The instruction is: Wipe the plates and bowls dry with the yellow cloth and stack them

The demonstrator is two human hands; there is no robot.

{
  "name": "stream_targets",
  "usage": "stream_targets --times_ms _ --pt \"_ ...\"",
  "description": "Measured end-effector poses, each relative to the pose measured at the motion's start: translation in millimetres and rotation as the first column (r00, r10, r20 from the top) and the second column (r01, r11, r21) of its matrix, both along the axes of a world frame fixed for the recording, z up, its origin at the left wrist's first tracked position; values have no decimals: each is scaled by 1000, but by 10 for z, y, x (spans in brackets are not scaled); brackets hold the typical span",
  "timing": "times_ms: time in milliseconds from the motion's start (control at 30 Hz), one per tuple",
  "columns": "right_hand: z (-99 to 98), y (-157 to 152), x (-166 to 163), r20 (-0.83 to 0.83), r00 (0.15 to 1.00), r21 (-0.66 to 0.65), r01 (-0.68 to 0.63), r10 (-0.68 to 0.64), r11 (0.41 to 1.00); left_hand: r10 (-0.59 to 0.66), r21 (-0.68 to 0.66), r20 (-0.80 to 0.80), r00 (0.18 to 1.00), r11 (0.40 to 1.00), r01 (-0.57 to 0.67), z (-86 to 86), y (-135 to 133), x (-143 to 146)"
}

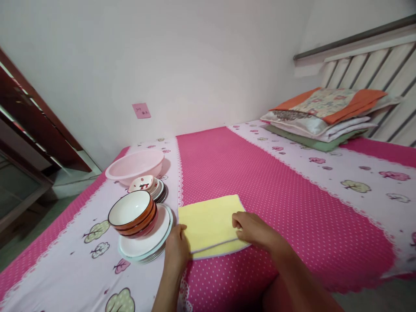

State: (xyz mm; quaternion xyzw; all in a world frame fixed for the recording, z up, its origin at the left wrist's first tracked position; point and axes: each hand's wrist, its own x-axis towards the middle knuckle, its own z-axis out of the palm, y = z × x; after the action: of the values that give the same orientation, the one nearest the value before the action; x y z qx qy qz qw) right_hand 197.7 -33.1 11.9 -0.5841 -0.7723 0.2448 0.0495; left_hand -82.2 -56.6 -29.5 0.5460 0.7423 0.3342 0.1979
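Yellow and folded, the cloth (208, 221) lies flat between the fingers of both hands, on the pink sheet (208, 169). The left hand (177, 247) sits at its left edge, thumb laid over the top layer; its other fingers are hidden, so I cannot tell whether they pinch. The right hand (250, 227) rests at the right side with fingers curled in, and whether fabric is caught inside them I cannot tell. The step in hand looks like folding or squaring up: nearest the body, the upper hem stops short of the lower one. The next move seems to call for light, level fingertips on those hems, without dragging the layers. Just beside the left fingers stand plates (164, 227) bearing bowls (131, 208), so a leftward sweep could knock them; dishes (141, 184) and a basin (139, 164) sit farther beyond. Room opens ahead of the right fingers and past them, the cushions (338, 104) being well apart.
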Motion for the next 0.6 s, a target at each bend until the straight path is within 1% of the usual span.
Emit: stream_targets --times_ms 133,233,367,500,600 --pt "-16 -60 -32 44 999 -22 -27 28 999 -14 -38 -32 999 999 13 3 -5 7" --pt "-13 -75 -99 77 997 -5 -10 11 1000 -22 -61 -57 998 998 19 -2 -8 23" --pt "59 -79 -58 34 999 32 18 -19 999 -25 -88 -112 993 996 16 15 3 28" --pt "114 -110 71 -25 999 19 -21 21 1000 -71 -137 -204 976 990 43 146 -69 5" --pt "99 -91 81 -6 999 60 36 -36 998 -111 -143 -299 948 987 71 268 -184 25"
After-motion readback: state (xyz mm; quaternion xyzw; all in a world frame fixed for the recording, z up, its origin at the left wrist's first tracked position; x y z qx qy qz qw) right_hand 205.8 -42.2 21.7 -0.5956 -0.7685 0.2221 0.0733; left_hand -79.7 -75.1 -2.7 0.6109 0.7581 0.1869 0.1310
